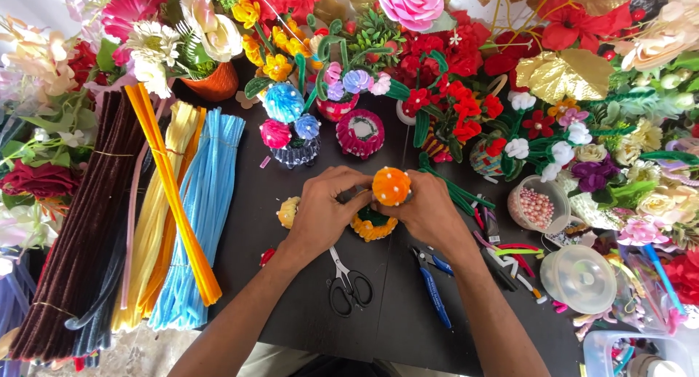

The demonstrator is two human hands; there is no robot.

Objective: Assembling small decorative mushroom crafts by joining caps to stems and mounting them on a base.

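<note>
Both my hands meet over the middle of the black table (pixel 291 304). My left hand (pixel 324 209) and my right hand (pixel 429 213) are closed around one craft flower: an orange fuzzy ball with small white beads (pixel 392 185) on top and a green and yellow pipe-cleaner base (pixel 373 224) below. The stem between my fingers is hidden. A small yellow fuzzy ball (pixel 288 212) lies just left of my left hand.
Black scissors (pixel 348 286) and blue-handled pliers (pixel 435 286) lie near my wrists. Bundles of pipe cleaners in brown, yellow, orange and blue (pixel 207 202) fill the left. Finished flower pots (pixel 359 133) and artificial flowers line the back. Bead containers (pixel 537 204) and a lidded tub (pixel 579 277) stand right.
</note>
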